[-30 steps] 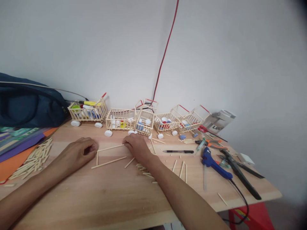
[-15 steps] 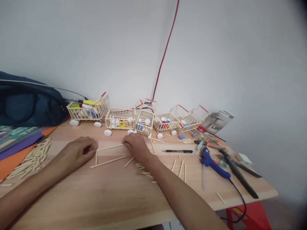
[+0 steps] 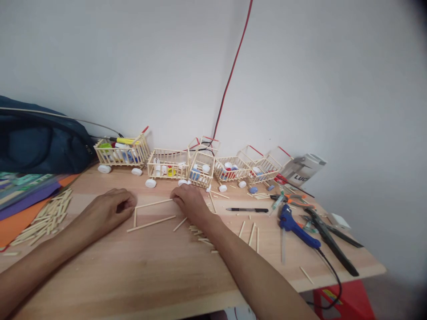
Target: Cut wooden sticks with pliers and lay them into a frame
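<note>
Three thin wooden sticks form a three-sided frame (image 3: pixel 154 203) lying on the table. One short stick joins two longer ones at the left, while the lower long stick's right end lies free. My left hand (image 3: pixel 116 206) is closed, thumb and fingers pinching the frame's upper left corner. At the other end of the upper stick, my right hand (image 3: pixel 192 203) has its fingers closed on the tip; the fingertips are partly hidden. A loose stick (image 3: pixel 180 224) lies just below my right hand, and a pile of short sticks (image 3: pixel 196 230) is partly covered by my right wrist.
Several small stick-built carts (image 3: pixel 168 163) with bottle-cap wheels line the wall. On the right are a pen (image 3: pixel 247 210), a blue glue gun (image 3: pixel 298 229), orange-handled pliers (image 3: pixel 298 202) and dark-handled cutters (image 3: pixel 333 244). More sticks (image 3: pixel 46 218) and a blue bag (image 3: pixel 43 142) are left.
The view has shifted very slightly. Both hands keep their places on the stick frame, with no other visible change.
</note>
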The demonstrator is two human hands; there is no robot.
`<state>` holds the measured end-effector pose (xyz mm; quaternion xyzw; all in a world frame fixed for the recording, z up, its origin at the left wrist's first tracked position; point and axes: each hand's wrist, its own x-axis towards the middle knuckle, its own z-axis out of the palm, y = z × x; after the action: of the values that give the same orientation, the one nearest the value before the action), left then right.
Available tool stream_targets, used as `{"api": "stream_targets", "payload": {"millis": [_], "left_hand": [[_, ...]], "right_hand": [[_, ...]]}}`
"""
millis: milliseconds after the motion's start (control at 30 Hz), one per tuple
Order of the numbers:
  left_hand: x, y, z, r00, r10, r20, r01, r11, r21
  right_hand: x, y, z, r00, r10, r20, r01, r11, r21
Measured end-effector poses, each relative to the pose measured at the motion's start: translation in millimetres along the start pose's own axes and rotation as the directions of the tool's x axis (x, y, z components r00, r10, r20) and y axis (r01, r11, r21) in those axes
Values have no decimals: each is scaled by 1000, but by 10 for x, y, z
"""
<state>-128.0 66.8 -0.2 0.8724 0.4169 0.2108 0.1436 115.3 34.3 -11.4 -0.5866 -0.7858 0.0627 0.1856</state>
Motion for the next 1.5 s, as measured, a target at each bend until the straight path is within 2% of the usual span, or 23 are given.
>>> {"api": "stream_targets", "payload": {"millis": [433,833,1133,1500], "left_hand": [[14,-101,27,999,12,46,-13,999,30],[12,-256,110,997,69,-31,-70,997,-22],[1,-237,104,998,38,-50,-39,999,-20],[-31,-149,71,992,-59,-113,56,998,-30]], "right_hand": [[2,32,36,1000,-23,-4,23,1000,-4],[33,56,85,1000,-18,-13,17,999,-45],[21,59,85,998,-42,-41,37,992,-120],[2,-41,-31,1000,4,-26,-6,999,-54]]}}
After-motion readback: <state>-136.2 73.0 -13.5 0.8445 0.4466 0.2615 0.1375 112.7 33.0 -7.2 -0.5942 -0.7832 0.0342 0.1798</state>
